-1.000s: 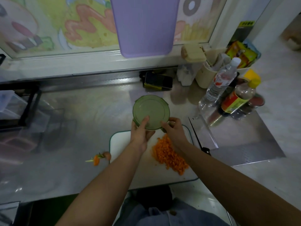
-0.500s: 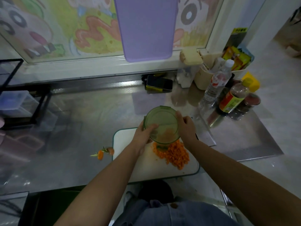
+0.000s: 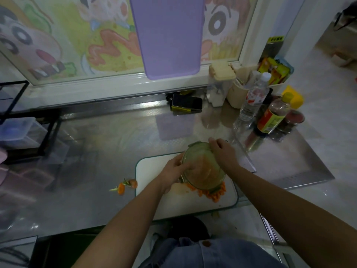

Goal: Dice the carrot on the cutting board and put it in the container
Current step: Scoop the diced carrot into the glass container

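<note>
A round green see-through container (image 3: 202, 167) is held over the white cutting board (image 3: 154, 194), its lid still on. My left hand (image 3: 173, 170) grips its left side and my right hand (image 3: 223, 151) grips its far right rim. Under it lies a heap of diced carrot (image 3: 212, 193), mostly hidden by the container; only the near edge of the orange pile shows. The orange colour shows through the container's wall.
Carrot ends with green stems (image 3: 125, 186) lie on the steel counter left of the board. A cleaver blade (image 3: 246, 161) lies right of my right hand. Bottles (image 3: 270, 115), a water bottle (image 3: 251, 99), cream canisters (image 3: 222, 82) and a phone (image 3: 186, 103) stand at the back.
Both hands have brought the container from beyond the board toward me and lowered it over the diced carrot pile, which it now covers. The camera also tilted and shifted.
</note>
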Tool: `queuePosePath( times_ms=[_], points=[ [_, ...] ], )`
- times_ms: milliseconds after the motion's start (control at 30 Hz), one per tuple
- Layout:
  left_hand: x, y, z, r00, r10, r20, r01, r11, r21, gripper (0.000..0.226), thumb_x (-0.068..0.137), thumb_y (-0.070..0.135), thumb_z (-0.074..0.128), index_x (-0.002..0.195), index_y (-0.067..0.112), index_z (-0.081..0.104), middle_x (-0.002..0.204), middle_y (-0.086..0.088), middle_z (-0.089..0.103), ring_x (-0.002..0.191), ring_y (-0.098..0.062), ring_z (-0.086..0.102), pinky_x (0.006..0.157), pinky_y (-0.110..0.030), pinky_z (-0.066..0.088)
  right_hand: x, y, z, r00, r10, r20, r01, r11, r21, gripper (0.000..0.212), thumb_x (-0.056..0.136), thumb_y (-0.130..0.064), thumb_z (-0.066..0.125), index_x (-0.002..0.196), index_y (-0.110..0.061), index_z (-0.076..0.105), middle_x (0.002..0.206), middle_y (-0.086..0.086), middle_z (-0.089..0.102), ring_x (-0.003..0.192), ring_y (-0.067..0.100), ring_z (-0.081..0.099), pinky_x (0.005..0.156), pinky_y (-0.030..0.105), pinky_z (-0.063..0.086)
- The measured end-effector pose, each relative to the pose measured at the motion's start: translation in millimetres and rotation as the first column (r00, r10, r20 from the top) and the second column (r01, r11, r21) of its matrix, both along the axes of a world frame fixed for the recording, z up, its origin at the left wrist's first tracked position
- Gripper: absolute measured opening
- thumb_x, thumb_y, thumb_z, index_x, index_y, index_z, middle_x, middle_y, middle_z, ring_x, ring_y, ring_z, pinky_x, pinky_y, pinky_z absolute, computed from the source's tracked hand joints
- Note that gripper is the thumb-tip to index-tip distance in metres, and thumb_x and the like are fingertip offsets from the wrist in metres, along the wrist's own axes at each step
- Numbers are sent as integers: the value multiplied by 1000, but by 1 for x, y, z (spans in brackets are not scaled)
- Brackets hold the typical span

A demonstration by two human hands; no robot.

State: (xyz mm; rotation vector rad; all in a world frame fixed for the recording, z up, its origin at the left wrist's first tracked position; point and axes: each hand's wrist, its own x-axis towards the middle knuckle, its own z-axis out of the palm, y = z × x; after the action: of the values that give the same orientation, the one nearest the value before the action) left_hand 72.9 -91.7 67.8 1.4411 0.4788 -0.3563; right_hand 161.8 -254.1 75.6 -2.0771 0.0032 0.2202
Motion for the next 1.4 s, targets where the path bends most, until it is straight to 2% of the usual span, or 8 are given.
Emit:
queuePosePath(
  times_ms=[167,433,667,833,1133,1267,1333,1400],
  points=[
    [2,5,3,969,248,2,-245,959,-144,52,81,31,72,129,14,56,117,-5,67,99,-21,66,69,-28,55,-5,-4,-10,982,-158,-100,165,984,67,44,97,-48,39,73,-12,48,68,3,45,65,16,45,62,31,38],
    [-10,-23,-5,971,233,-60,-240,935,-262,56,83,23,71,132,18,46,120,-10,64,102,-28,66,68,-35,57,-17,3,-17,932,-334,-142,352,927,129,42,100,-44,35,67,-18,37,65,1,40,60,15,40,56,29,34],
    [-8,-10,-2,991,126,-32,-129,984,-124,43,82,30,69,123,29,57,117,-3,67,103,-22,64,79,-37,56,-5,0,-5,990,-103,-96,106,994,22,37,100,-39,33,88,-11,54,79,1,50,71,10,46,61,30,32],
    [-10,1,-2,994,-106,-33,103,991,-79,68,60,47,77,123,33,57,118,0,67,111,-24,61,99,-47,48,0,-2,-6,988,151,-41,-155,973,-170,37,98,-34,40,64,-18,41,61,0,37,56,13,36,58,29,29],
    [-11,-7,4,995,-92,-44,91,995,-33,74,56,54,73,125,31,56,118,1,64,108,-22,59,89,-39,50,-4,-14,-19,995,21,-98,-31,994,-104,35,97,-26,40,62,-18,39,58,-2,34,55,14,31,55,26,28],
    [-6,-10,-2,996,68,-60,-72,996,-60,46,82,42,67,125,30,55,124,-3,62,109,-23,59,84,-36,53,-1,-14,-12,994,63,87,-48,984,-172,24,94,-40,49,101,-17,56,95,1,57,88,17,55,79,36,46],
    [-3,-10,-3,974,211,-85,-220,969,-116,42,89,36,61,130,30,51,124,-4,61,108,-24,60,76,-34,55,-4,-13,-4,927,268,261,-218,954,-204,40,86,-35,59,123,-19,54,124,5,53,115,20,49,100,41,40],
    [2,-10,-1,947,304,-104,-318,935,-159,41,91,37,59,130,33,49,121,-4,62,106,-26,61,73,-38,57,-13,-9,2,788,560,256,-483,820,-308,68,76,-45,56,138,-23,42,146,2,38,135,18,32,113,40,22]
  ],
)
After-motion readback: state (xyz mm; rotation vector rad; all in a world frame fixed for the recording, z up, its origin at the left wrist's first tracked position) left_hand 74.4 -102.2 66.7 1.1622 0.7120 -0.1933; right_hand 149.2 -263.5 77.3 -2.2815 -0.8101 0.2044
